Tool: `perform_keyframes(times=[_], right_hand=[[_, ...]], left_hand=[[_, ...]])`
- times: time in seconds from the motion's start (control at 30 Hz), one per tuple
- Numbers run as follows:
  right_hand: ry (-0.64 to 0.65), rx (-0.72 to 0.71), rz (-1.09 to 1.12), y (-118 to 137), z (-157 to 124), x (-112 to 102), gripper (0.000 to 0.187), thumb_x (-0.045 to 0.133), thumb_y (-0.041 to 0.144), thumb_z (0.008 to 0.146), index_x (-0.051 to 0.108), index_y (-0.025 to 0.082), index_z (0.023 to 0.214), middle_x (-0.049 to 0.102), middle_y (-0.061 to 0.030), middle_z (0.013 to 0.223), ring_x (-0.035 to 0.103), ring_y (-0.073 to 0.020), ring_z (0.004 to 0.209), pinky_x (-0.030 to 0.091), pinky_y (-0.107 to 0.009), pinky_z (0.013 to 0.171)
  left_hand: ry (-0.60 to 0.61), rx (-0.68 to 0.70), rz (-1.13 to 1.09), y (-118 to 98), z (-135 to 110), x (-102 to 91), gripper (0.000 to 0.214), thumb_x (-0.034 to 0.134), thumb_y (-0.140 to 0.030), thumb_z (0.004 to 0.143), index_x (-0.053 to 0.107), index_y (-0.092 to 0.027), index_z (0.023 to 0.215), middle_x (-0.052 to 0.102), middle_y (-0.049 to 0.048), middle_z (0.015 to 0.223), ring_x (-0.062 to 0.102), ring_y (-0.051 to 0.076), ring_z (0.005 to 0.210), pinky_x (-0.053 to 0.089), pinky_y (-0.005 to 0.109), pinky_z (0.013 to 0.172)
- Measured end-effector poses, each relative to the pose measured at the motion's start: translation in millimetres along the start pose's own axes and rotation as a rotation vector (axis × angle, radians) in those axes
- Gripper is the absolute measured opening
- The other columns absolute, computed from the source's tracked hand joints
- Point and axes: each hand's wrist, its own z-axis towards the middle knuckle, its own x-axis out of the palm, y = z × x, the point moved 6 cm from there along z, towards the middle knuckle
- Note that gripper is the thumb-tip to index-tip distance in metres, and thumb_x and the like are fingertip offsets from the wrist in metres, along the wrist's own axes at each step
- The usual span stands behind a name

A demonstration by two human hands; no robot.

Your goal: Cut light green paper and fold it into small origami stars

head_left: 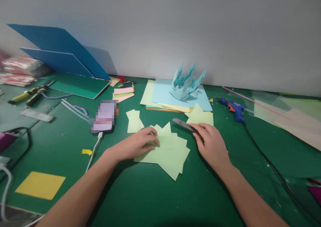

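Note:
Pale green paper pieces (173, 156) lie in an overlapping, fanned pile in front of me, with pointed corners sticking out. My left hand (141, 141) rests on the pile's left side, its fingers bent and apart, the fingertips touching the top sheet. Above the pile's right edge, my right hand (210, 143) grips a flat grey blade-like tool (182, 124) that points up and left. Its far part inside the fingers is hidden. Smaller pale green slips (133, 120) lie just beyond my left hand.
A blue folded-paper model (187, 86) stands on stacked coloured sheets (160, 91) by the wall. A blue glue gun (235, 109) with a black cable lies right. Leftward are a blurred-out phone-like object (104, 116) on a white cable, pliers (37, 94) and a yellow sheet (40, 185).

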Motion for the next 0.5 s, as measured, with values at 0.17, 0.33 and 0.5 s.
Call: perform_keyframes(times=[0.17,0.33,0.5], right_hand=[[0.046,-0.100,0.104,13.9,-0.4,-0.9,0.031,0.044,0.014,0.090,0.062,0.021,0.114,0.060,-0.0107,0.094,0.056,-0.0253,0.086,0.047,-0.041,0.072],[0.209,-0.161,0.212,26.4,-3.3,5.7,0.028,0.045,0.014,0.090,0.066,0.019,0.107,0.062,-0.0100,0.094,0.056,-0.0235,0.086,0.046,-0.040,0.072],[0.293,-0.156,0.253,29.4,-4.0,4.4,0.024,0.050,0.019,0.090,0.067,0.022,0.106,0.062,-0.0081,0.091,0.055,-0.0223,0.084,0.046,-0.040,0.071]], left_hand=[[-0.012,0.048,0.016,-2.9,1.0,-2.0,0.018,0.048,-0.010,0.087,0.063,-0.018,0.092,0.052,0.0061,0.099,0.056,0.016,0.090,0.047,0.027,0.078],[-0.033,0.044,0.033,-2.3,0.5,-3.3,0.015,0.052,-0.011,0.086,0.063,-0.017,0.094,0.051,0.0081,0.104,0.055,0.018,0.094,0.048,0.029,0.080],[-0.089,0.111,0.082,-6.5,1.8,-6.6,0.016,0.052,-0.013,0.087,0.065,-0.019,0.091,0.052,0.0096,0.122,0.045,0.024,0.118,0.041,0.039,0.096]])
